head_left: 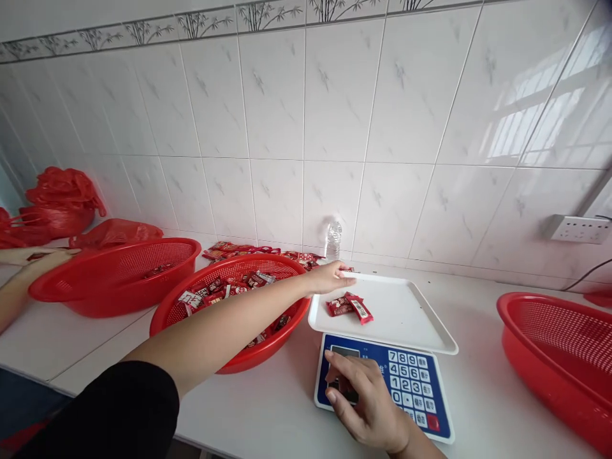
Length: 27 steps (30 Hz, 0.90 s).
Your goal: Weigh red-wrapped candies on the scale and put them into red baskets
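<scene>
My left hand [329,276] reaches across to the far left rim of the white tray [411,315] on the blue scale [406,382], fingers stretched out and resting on the rim, holding nothing. A few red candy packets [349,306] lie on the tray just in front of that hand. My right hand [366,398] lies on the scale's front panel, fingers bent over the display and keys at its left side, holding nothing. A red basket [229,357] with several red candy packets sits under my left forearm.
A second red basket [115,280] stands at the left, where another person's hands [29,258] rest on its rim. A third red basket [559,357] is at the right. Red plastic bags [62,204], a water bottle [333,241] and a wall socket [578,228] line the tiled wall.
</scene>
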### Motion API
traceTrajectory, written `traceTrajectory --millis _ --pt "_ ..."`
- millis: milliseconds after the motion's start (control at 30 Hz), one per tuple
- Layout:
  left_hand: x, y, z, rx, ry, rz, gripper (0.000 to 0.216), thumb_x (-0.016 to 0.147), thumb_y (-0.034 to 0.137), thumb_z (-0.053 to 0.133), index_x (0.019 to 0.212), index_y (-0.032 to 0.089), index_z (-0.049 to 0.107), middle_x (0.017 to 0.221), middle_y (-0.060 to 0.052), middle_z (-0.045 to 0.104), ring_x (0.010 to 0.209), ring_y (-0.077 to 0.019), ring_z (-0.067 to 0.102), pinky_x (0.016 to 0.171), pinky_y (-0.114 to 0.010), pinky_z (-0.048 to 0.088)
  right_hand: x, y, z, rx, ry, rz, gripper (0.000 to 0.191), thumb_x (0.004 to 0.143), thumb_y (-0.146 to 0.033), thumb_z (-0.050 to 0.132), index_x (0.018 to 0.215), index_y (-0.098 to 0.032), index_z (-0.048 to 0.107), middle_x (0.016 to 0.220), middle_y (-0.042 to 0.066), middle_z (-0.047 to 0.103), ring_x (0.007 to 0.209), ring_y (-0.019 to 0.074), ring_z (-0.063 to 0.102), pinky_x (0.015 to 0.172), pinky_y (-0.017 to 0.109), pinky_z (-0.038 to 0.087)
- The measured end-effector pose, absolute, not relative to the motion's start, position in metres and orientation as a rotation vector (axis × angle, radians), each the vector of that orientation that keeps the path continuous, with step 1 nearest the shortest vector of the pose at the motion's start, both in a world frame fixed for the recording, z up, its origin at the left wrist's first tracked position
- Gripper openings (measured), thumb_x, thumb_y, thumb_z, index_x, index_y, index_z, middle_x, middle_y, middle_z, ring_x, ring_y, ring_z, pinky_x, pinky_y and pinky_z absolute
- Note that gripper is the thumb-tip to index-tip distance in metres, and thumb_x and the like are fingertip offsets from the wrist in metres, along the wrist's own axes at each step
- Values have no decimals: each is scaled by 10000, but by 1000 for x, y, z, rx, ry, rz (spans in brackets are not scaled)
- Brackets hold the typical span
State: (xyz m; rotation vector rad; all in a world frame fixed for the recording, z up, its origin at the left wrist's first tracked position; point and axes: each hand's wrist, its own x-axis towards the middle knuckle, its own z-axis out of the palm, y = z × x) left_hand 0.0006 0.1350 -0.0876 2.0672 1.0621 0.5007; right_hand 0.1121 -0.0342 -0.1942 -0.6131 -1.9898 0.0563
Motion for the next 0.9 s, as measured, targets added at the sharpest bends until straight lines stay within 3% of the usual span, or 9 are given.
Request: traceTrajectory --millis 100,200,333,400,500,633,733,900 --pt "-22 151 -88 2122 1223 603 390 859 425 553 1158 176 527 1146 -104 614 994 -190 606 777 -267 482 113 -35 -192 -598 -1974 66 484 886 -221 482 1358 -188 378 780 26 653 583 124 572 550 261 466" --pt "-61 171 -96 2230 1526 475 289 895 350 470 1116 170 519 1048 -75 649 870 -168 631 676 -240 479 114 -37 -192 -599 -1973 73 487 885 -211 490 1360 -188 380 793 29 654 596 125 579 567 265 473" --pt "-116 188 -115 2286 1734 173 221 790 321 596 946 165 593 916 -64 674 840 -223 633 692 -274 464 116 -38 -195 -610 -1989 112 510 881 -196 503 1373 -195 368 796 20 646 608 125 578 563 260 466" --pt "-131 191 -126 2314 1758 55 307 703 333 683 953 171 610 991 -84 671 936 -262 616 776 -296 454 116 -38 -197 -620 -1991 126 516 880 -192 507 1376 -194 366 794 19 641 623 127 584 574 260 473" --pt "-135 192 -143 2350 1766 -81 607 575 383 775 1112 178 580 1209 -143 596 1141 -331 515 911 -344 407 116 -37 -200 -635 -1996 131 520 883 -197 506 1383 -192 360 779 19 636 627 130 583 577 261 478" --pt "-123 190 -156 2347 1820 -203 889 532 491 777 1287 144 460 1365 -234 444 1272 -415 357 975 -452 354 116 -36 -202 -657 -1995 147 519 882 -190 512 1380 -200 366 769 15 630 606 127 570 561 260 474" --pt "-119 187 -153 2361 1772 -270 887 483 480 802 1248 143 507 1322 -228 487 1226 -418 407 960 -452 373 115 -36 -202 -662 -1985 171 510 883 -177 514 1371 -205 371 762 11 632 600 124 565 556 258 473" --pt "-115 176 -148 2401 1569 -278 595 457 325 825 1010 189 651 1058 -113 664 939 -303 598 820 -354 458 114 -36 -202 -659 -1988 187 487 891 -186 507 1361 -201 380 744 8 632 572 118 554 538 253 467"
